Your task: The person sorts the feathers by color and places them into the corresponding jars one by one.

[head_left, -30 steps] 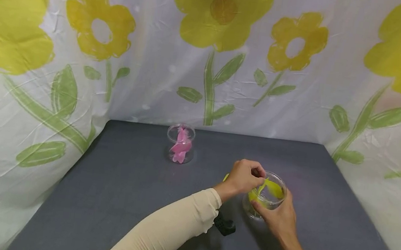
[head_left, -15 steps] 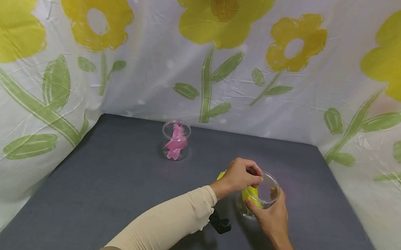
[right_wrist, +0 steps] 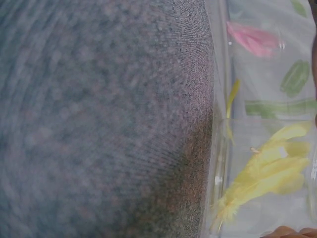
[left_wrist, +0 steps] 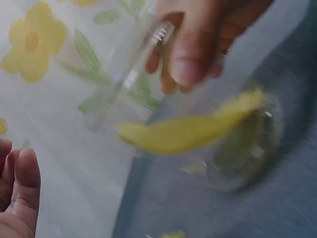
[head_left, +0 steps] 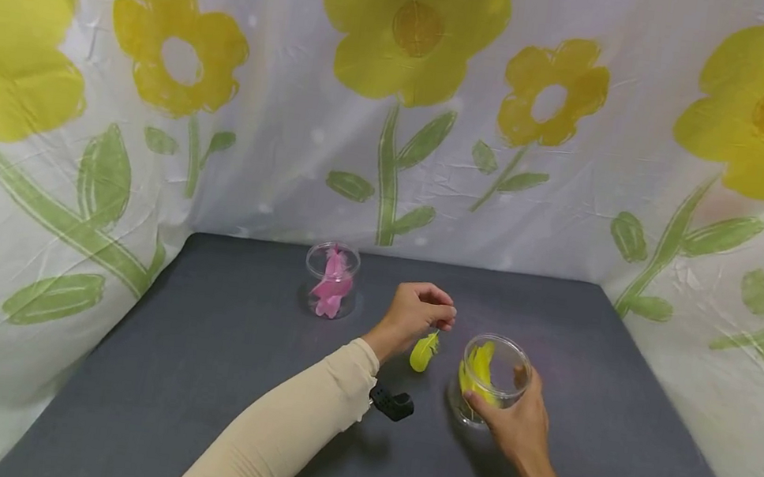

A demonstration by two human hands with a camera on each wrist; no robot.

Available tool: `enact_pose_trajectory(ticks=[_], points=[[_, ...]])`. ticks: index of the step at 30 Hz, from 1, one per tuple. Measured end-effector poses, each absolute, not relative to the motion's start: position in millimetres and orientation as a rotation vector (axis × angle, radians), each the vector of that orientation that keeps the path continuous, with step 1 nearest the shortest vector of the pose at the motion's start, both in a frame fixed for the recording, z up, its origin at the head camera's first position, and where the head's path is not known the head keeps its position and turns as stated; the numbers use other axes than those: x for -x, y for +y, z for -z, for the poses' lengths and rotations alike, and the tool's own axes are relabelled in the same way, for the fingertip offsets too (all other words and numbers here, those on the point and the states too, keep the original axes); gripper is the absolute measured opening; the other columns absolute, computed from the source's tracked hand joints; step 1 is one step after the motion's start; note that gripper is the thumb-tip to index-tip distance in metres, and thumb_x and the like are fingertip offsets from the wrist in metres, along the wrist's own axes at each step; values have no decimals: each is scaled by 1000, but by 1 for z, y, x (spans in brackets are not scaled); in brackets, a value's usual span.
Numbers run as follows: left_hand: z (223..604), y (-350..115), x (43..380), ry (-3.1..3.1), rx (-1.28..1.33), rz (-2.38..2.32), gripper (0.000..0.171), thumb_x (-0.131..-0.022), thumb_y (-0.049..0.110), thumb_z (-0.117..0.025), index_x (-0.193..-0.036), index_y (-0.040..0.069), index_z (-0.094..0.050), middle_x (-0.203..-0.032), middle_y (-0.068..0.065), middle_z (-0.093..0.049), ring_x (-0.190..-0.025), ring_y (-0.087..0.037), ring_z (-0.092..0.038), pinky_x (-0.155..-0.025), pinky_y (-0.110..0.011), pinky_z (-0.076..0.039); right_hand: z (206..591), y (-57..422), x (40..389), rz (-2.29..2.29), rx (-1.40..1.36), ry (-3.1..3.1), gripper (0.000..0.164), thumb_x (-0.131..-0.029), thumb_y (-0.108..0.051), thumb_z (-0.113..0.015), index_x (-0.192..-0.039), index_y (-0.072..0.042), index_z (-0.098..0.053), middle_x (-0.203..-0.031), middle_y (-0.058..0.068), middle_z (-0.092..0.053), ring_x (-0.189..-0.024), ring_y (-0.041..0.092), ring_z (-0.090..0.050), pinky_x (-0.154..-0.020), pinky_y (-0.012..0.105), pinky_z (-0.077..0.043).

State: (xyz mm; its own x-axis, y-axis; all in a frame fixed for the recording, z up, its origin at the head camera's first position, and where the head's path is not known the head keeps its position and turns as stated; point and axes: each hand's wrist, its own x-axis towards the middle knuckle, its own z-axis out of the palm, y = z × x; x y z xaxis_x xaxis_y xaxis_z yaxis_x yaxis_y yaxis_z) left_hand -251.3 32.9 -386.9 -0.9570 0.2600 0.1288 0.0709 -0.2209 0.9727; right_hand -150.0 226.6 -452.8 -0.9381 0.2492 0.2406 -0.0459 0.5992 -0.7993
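Observation:
My right hand (head_left: 523, 419) grips a clear plastic jar (head_left: 512, 394) at its right side, thumb in front. Yellow feathers (head_left: 480, 370) stand inside it; the right wrist view shows these feathers (right_wrist: 272, 173) through the clear wall. My left hand (head_left: 416, 312) is in the air left of the jar, with nothing visible in it. Another yellow feather (head_left: 421, 352) lies on the table just below the left fingers; whether they touch its quill I cannot tell. In the left wrist view the left hand (left_wrist: 20, 193) is only partly in frame.
A second clear jar (head_left: 315, 274) with pink feathers (head_left: 333, 288) stands at the back of the dark grey table (head_left: 234, 332). A white curtain with printed yellow flowers (head_left: 418, 28) surrounds it. A black strap piece (head_left: 393, 404) sits at the left wrist.
My left hand has left the jar's mouth and moved left, over the loose yellow feather. Yellow feathers that reached across the rim now stand within the jar. The right hand keeps its hold.

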Motion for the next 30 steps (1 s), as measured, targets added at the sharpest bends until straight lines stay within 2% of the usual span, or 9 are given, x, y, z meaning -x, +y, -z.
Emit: enact_pose_trajectory(ticks=[4, 7, 13, 19, 30], points=[[402, 23, 249, 1893, -296, -2317, 10, -80, -9, -72, -81, 0, -66, -77, -16, -65, -63, -23, -66, -74, -51, -54, 452, 227, 151, -1270, 159, -2489, 100, -65, -32, -91, -139, 3, -33, -134, 26, -47, -121, 41, -45, -96, 56, -36], [416, 18, 245, 1919, -255, -2314, 10, -79, -10, -71, -81, -2, -66, -76, -16, -65, -61, -22, -65, -74, -52, -54, 451, 227, 151, -1277, 159, -2479, 98, -65, -30, -90, -138, 2, -34, -134, 26, -47, -121, 40, -46, -96, 55, -36], [443, 9, 235, 1996, -167, -2269, 13, -77, -11, -69, -88, -12, -64, -73, -13, -63, -57, -20, -62, -65, -42, -57, 451, 228, 151, -1295, 178, -2491, 99, -65, -30, -90, -140, 1, -33, -136, 24, -46, -124, 40, -44, -96, 56, -36], [461, 5, 225, 2105, 27, -2166, 11, -74, -9, -71, -82, -4, -64, -70, -12, -62, -53, -17, -60, -54, -34, -56, 451, 229, 151, -1295, 181, -2486, 99, -65, -31, -90, -140, 0, -32, -136, 25, -46, -124, 40, -44, -96, 56, -35], [477, 19, 218, 2253, 281, -2076, 19, -71, -7, -77, -74, 2, -60, -61, -11, -63, -47, -16, -62, -47, -31, -54, 452, 227, 149, -1272, 182, -2516, 100, -65, -36, -90, -139, 0, -33, -135, 24, -46, -122, 40, -45, -95, 56, -37]])
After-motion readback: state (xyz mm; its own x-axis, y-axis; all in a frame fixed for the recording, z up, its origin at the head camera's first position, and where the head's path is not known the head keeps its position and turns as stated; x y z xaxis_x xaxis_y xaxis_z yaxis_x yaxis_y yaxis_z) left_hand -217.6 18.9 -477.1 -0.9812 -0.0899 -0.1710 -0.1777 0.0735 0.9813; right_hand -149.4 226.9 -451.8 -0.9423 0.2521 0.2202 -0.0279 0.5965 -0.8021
